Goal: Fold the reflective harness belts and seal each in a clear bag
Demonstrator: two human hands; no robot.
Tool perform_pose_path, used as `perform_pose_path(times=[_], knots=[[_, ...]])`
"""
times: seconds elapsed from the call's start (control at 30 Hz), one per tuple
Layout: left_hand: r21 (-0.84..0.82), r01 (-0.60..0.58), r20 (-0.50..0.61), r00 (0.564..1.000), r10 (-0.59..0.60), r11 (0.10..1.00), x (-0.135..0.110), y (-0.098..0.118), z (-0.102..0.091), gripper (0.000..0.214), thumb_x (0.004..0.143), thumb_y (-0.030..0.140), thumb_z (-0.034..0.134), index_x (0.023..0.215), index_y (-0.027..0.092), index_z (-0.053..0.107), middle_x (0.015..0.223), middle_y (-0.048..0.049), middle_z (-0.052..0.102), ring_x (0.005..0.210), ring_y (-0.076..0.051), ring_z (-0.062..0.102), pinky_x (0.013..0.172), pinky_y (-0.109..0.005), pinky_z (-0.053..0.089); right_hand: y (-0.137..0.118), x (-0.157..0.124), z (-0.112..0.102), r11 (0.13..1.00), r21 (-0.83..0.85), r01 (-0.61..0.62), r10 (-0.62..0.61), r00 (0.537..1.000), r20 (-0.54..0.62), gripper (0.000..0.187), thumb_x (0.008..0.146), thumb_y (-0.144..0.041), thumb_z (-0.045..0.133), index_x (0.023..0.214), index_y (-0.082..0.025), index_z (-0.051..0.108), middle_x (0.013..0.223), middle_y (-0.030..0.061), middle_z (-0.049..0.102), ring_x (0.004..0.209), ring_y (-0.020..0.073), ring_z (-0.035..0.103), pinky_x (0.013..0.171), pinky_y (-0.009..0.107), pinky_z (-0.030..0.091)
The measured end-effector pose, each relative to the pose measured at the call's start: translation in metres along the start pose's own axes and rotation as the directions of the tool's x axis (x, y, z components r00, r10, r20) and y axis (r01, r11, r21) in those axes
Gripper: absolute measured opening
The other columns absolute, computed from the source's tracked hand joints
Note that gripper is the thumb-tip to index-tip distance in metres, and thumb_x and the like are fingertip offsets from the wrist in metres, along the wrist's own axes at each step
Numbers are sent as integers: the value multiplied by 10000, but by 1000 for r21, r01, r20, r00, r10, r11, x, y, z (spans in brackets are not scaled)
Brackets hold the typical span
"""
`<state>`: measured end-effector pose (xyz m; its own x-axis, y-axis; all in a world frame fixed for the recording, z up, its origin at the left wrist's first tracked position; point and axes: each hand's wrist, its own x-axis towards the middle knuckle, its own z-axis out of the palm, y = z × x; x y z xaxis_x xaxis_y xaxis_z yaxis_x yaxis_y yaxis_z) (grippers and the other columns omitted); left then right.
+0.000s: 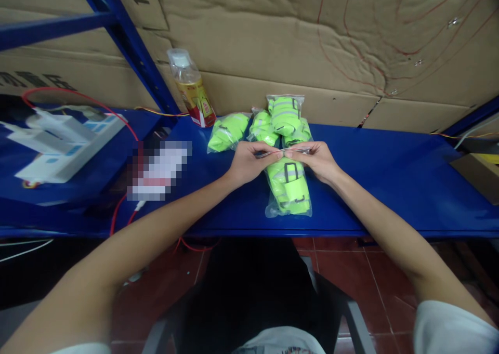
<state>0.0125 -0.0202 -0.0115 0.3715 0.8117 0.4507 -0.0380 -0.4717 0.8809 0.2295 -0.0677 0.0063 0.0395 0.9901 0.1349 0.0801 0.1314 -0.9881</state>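
Note:
A clear plastic bag (289,188) holding a folded neon-green vest with grey reflective strips lies on the blue shelf (390,177) in front of me. My left hand (247,161) and my right hand (315,159) both pinch the bag's far open edge, fingers closed on the plastic strip between them. Just behind the hands sit three more bagged green vests: one at the left (227,131), one in the middle (263,126) and one standing upright (286,114).
A plastic drink bottle (192,89) with a yellow-red label stands against the cardboard wall (312,42). At the left lie white boxes (64,141), a red cable (117,213) and a blurred-out patch. A blue shelf post (128,42) slants up. Below is red tiled floor.

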Motion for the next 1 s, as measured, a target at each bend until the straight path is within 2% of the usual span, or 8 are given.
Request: perform_pose_path(times=[0.17,0.3,0.4,0.53,0.77,1.0], knots=[[-116,113,8,994,-113,987,1,-2,2,315,748,485,954,906,218,899,945,-77,870,846,-204,796,807,-334,653,2,1,-5,999,-1,47,-47,999,27,339,608,-488,1045,855,-306,900,944,33,870,870,237,790,882,427,634],[-255,198,-2,979,-206,946,6,-1,0,388,644,500,1013,838,195,874,862,-67,845,752,-169,760,730,-314,652,1,2,-8,997,-36,71,-73,996,-43,326,634,-515,1026,843,-301,896,934,36,867,882,244,790,891,443,636],[-277,233,-10,969,-246,932,8,0,-1,396,617,491,1027,791,183,849,789,-51,814,691,-152,732,700,-316,652,-1,2,-9,995,-62,82,-86,995,-57,324,640,-522,1019,827,-290,890,909,41,860,850,233,780,850,431,627],[-249,221,-40,970,-238,943,7,0,-1,405,643,507,1007,790,171,837,751,-48,797,654,-154,714,657,-311,632,-2,2,-7,996,-53,72,-74,996,-48,353,636,-540,1018,826,-274,885,891,38,854,842,229,775,835,414,623],[-218,131,-43,989,-143,967,6,-1,2,359,705,485,976,785,174,815,746,-29,773,636,-120,660,616,-259,562,5,4,-7,998,-26,61,-61,998,-8,331,673,-531,1009,886,-301,903,991,34,872,927,240,793,952,444,627],[-201,197,35,980,-194,960,5,-3,1,373,689,521,987,837,200,866,844,-56,829,718,-151,712,665,-282,586,-8,-2,-7,967,-151,206,-198,978,67,247,748,-507,974,864,-300,904,919,32,865,865,239,789,867,421,627]])
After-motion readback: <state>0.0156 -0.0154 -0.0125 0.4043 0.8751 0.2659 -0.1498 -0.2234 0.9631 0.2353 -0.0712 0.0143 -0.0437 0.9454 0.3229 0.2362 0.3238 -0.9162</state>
